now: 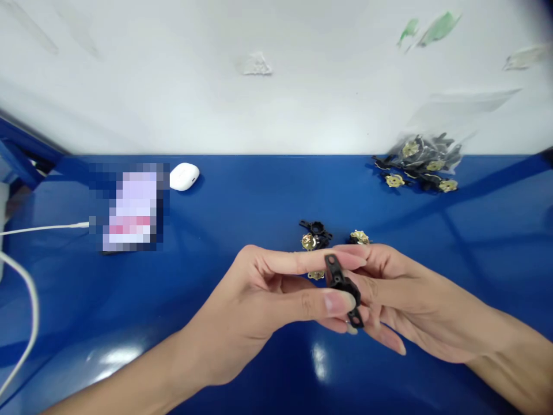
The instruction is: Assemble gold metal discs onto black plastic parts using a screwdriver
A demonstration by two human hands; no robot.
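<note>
A black plastic part (343, 283) with a hole at each end is held tilted above the blue table. My left hand (276, 300) pinches it between thumb and fingers. On its right side, the fingers of my right hand (401, 294) are closed against the same part; their tips are partly hidden behind it. Just beyond my hands lie a black part (317, 227) and a gold-coloured piece (308, 241). Another gold piece (359, 237) sits behind my right hand, and one more (316, 275) shows between my fingers.
At the back right, a clear plastic bag (451, 155) and several black and gold parts (394, 181) lie on the blue table (259, 196). A blurred-out phone (133, 207), a white case (185, 176) and a white cable (32, 300) are at left. A white wall (173, 86) rises behind.
</note>
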